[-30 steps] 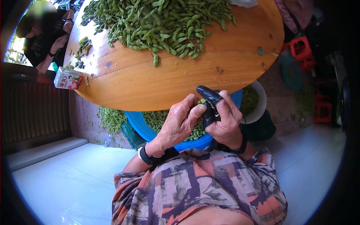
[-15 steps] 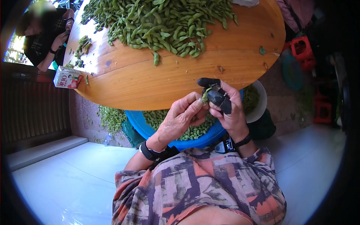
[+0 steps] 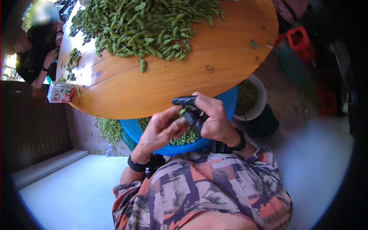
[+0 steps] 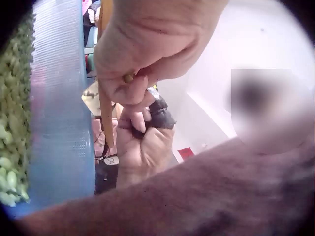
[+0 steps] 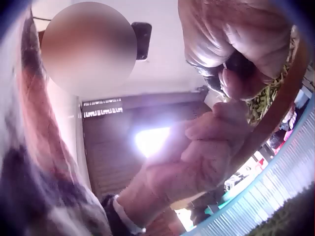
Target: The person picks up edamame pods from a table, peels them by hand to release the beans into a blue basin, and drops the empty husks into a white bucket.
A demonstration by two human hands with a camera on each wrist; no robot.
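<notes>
Over the blue basin (image 3: 230,105), both hands meet around a green edamame pod (image 3: 182,112), which is mostly hidden by the fingers. My left hand (image 3: 163,126) is bare and pinches it from the left with thumb and curled fingers. From the other side my right hand (image 3: 214,117) grips it, wearing black covers (image 3: 184,100) on thumb and finger. A small greenish bit (image 4: 128,78) shows within the curled left fingers in the left wrist view. Shelled green beans (image 3: 186,138) lie in the basin under the hands.
A big heap of edamame pods (image 3: 142,28) covers the far part of the wooden table (image 3: 153,88). A drink carton (image 3: 60,92) stands at its left edge. A white bucket (image 3: 260,100) holds green scraps. Red stools (image 3: 303,44) stand right; another person (image 3: 38,57) sits far left.
The head view has shifted, moving the table leftward in it. Both hands have moved left over the basin, and the right hand has turned so its black-covered finger points left above the pod.
</notes>
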